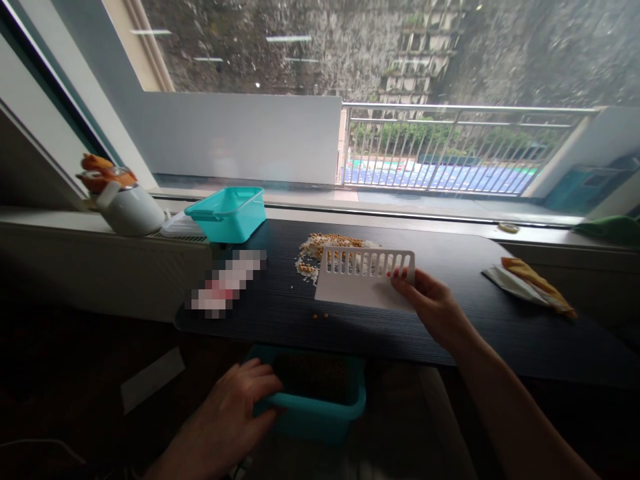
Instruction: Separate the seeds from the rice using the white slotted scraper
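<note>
My right hand point(434, 305) grips the right end of a white slotted scraper point(364, 279) that stands on the black table point(500, 320). Just behind the scraper lies a pile of mixed beans and grains point(320, 252). A few loose beans point(321, 315) lie in front of it near the table's edge. My left hand point(239, 408) is closed on the left rim of a teal bin point(320, 400) held below the table's front edge; the bin has grains in it.
A second teal bin point(229, 213) stands at the table's back left. A white pot with an orange figure point(120, 200) sits on the sill. A blurred patch point(227, 283) lies left of the pile. A yellow cloth on paper point(533, 283) lies at the right.
</note>
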